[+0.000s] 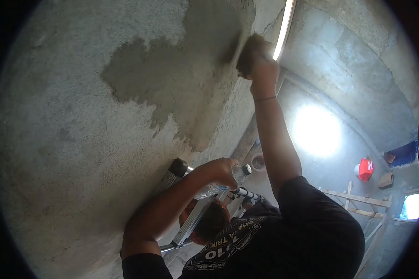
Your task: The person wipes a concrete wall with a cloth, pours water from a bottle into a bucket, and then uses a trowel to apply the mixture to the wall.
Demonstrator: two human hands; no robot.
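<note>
My right hand (265, 72) is raised high and closed around a dark brown, rough-looking block (253, 53), like a sponge or brush; blur hides its exact kind. It is at the edge of the grey plastered wall (70, 107), beside a broad dark damp-looking patch (172, 79). Lower down, my left hand (226, 169) is wrapped round a clear plastic bottle (239, 173) with a dark cap. That bottle is tilted and lies just above the metal ladder (195, 221). Part of the bottle is hidden behind my hand and forearm.
Below the ladder is an orange-rimmed container (226, 211) with dark contents. A bright light strip (284, 28) runs past my right hand. Farther down are a round tub (257, 162), a red and white bucket (365, 169), a block (385, 180) and a wooden frame (358, 199).
</note>
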